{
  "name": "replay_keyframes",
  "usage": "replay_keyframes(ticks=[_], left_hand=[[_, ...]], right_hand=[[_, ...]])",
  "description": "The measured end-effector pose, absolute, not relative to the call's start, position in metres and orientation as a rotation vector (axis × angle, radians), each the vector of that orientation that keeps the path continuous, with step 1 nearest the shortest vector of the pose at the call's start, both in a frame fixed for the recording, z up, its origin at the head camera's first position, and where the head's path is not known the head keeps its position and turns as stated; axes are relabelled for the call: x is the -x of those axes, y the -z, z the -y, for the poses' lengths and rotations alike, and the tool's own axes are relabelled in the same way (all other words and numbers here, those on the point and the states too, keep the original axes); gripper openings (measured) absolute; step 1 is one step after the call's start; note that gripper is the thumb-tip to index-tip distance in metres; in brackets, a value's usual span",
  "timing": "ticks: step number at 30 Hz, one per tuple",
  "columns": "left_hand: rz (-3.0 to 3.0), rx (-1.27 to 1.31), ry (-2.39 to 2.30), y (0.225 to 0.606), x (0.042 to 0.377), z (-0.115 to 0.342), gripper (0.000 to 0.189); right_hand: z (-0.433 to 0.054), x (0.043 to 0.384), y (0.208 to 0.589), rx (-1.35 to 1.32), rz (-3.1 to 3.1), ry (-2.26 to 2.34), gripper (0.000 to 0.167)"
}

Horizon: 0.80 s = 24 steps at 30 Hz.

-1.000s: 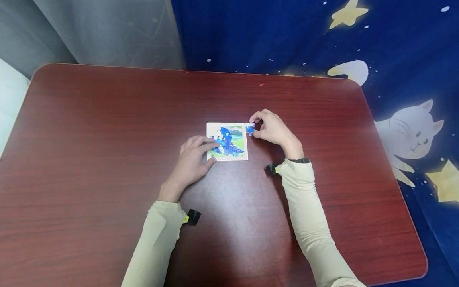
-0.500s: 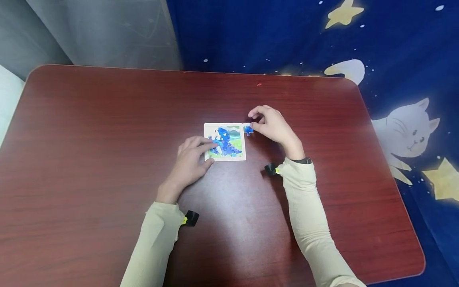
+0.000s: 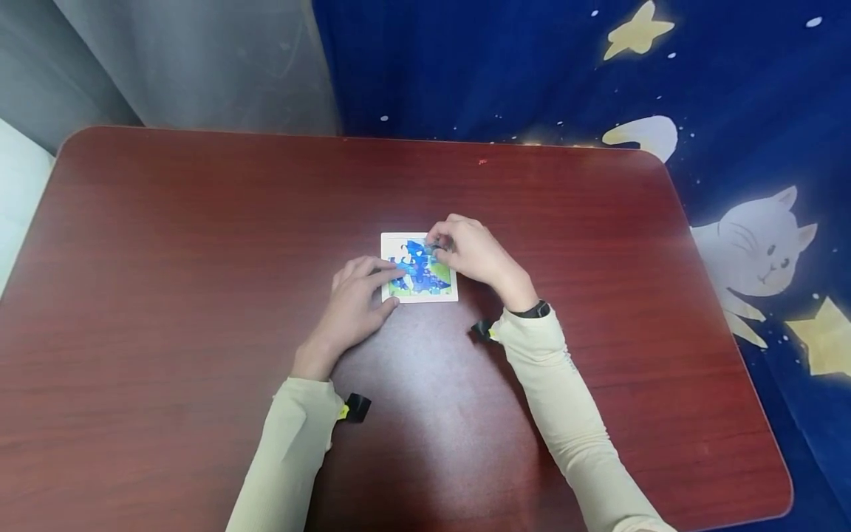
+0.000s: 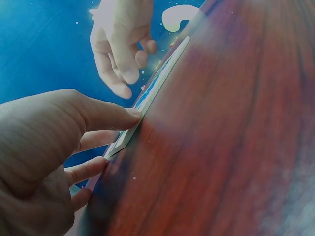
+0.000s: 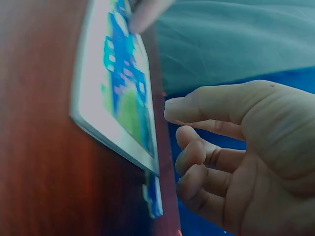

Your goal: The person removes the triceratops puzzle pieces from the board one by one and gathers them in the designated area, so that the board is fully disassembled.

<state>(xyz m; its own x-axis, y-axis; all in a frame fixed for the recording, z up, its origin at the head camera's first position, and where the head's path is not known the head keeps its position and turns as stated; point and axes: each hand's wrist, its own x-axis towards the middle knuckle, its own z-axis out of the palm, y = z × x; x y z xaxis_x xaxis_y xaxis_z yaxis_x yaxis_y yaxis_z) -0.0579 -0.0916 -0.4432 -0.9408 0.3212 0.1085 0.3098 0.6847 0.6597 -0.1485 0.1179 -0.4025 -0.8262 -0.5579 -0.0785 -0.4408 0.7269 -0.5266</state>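
A small square jigsaw puzzle [image 3: 425, 298] with a white border and a blue and green picture lies on the table. My left hand [image 3: 352, 299] rests at its left side, fingers straight over the picture, thumb touching the front edge. Above the puzzle's upper right part hovers my right hand [image 3: 480, 255], fingers loosely bent. In the right wrist view, a gap separates thumb from fingers, with nothing seen between them. A loose blue puzzle piece [image 5: 154, 197] lies beside the board there; the right hand hides that spot in the head view.
The reddish-brown table [image 3: 199, 222] has a small red speck [image 3: 482, 161] near its back edge. Behind stand a grey curtain [image 3: 226, 59] and a blue curtain [image 3: 465, 66] with stars and a cat. A black wrist camera [image 3: 357, 408] sticks out from the left sleeve.
My right hand has left the loose piece at the board's right side and moved left over the picture's upper right part. The left hand stays in place.
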Motion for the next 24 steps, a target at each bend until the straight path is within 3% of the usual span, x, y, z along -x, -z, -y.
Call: replay_keyframes(ticks=[16,24], left_hand=[[-2.871,-0.535,-1.146,0.445,0.056,0.092,0.04],[-2.877,-0.552,-1.147,0.445,0.058,0.091,0.04]], right_hand=[[-0.103,0.145,0.419,0.759,-2.769,0.655,0.022],[-0.096,0.144,0.416,0.885,-2.689,0.701,0.029]])
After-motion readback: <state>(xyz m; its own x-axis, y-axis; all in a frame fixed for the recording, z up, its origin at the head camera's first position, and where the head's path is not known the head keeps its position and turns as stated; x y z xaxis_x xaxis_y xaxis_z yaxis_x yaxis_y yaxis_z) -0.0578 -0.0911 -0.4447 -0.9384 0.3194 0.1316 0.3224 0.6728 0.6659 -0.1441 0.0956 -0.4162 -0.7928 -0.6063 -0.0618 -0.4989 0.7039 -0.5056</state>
